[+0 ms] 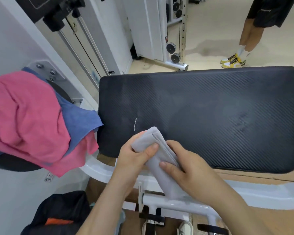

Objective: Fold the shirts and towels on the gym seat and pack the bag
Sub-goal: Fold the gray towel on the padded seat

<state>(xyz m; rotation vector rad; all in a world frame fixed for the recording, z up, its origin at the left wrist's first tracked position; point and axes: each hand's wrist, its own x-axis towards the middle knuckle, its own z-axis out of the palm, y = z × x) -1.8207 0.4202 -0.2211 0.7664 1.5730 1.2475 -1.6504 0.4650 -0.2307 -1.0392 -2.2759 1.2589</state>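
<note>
No readable text, faint print on the far person's black shirt (pixel 265 10) blurred, small red sticker (pixel 166 39) on the far white machine (pixel 148 31) illegible

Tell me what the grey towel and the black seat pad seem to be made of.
Grey towel: soft matte cloth, maybe microfibre; it folds into thick, limp layers. Black seat pad: probably vinyl or faux leather over padding; diagonal ribbed texture, faint sheen, rounded edges.

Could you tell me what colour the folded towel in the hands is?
Light grey towel, seen in the head view.
</note>
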